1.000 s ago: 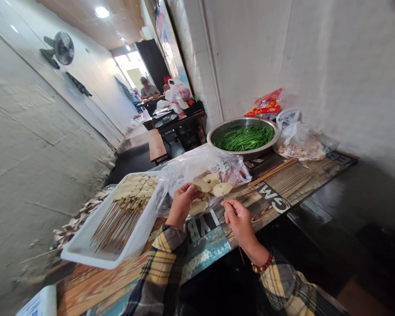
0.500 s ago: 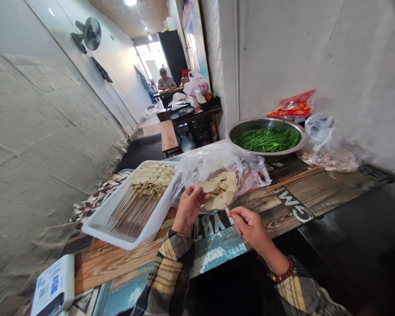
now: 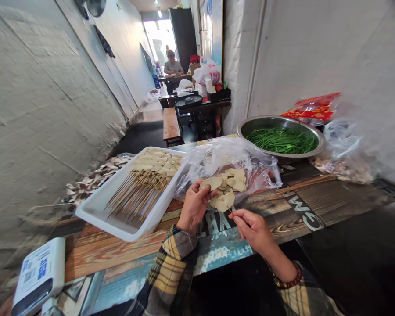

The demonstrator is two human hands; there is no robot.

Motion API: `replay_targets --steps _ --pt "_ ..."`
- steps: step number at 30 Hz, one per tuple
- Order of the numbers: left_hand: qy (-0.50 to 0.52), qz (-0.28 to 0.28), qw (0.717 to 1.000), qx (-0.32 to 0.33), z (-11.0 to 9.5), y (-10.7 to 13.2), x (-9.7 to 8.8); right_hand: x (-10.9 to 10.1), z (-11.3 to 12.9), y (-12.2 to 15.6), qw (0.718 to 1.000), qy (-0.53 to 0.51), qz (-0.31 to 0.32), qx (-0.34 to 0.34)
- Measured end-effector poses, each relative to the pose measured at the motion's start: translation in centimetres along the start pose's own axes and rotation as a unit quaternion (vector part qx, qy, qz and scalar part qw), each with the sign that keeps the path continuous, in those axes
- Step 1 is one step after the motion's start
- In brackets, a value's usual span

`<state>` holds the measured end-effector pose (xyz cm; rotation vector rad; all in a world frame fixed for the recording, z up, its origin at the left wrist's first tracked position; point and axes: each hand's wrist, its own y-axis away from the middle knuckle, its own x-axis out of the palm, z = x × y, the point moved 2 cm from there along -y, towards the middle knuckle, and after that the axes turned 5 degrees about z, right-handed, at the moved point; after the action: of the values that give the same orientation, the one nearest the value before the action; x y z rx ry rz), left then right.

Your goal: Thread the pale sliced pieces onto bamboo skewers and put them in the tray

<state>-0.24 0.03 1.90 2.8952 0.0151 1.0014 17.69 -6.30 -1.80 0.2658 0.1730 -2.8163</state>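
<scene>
pale round slice (image 3: 212, 182) at the centre of the frame, pinched flat between thumb and fingers of left hand (image 3: 196, 201), above plaid sleeve (image 3: 175, 253) slanting up from bottom centre. reaches in from lower right with right hand (image 3: 252, 226), thumb and forefinger closed on thin stick (image 3: 231, 211), just below second slice (image 3: 223, 202). blue print (image 3: 42, 267) on white device (image 3: 41, 276), lower left, too small to read; pale letters (image 3: 299, 205) on table (image 3: 95, 256), a b between the hands, a g at right, others unclear.

Beyond and right of the fingers (image 3: 242, 214) sit a metal bowl (image 3: 285, 155) of green stalks (image 3: 283, 139) and a red packet (image 3: 312, 108); well left of the fingers, a white device (image 3: 39, 272).
</scene>
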Motion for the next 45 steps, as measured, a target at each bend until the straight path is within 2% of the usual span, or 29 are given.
replay_targets --steps 11,35,45 --pt "-0.024 -0.010 0.999 0.032 -0.07 -0.08 -0.26 0.05 0.24 0.21 1.000 0.014 -0.007 -0.008" --pt "-0.046 -0.004 0.998 0.049 -0.23 0.12 0.39 0.24 0.04 -0.19 0.999 0.031 -0.024 0.000" --pt "-0.154 -0.004 0.985 0.082 0.31 -0.01 -0.12 0.24 0.17 -0.25 0.999 0.047 -0.028 -0.005"
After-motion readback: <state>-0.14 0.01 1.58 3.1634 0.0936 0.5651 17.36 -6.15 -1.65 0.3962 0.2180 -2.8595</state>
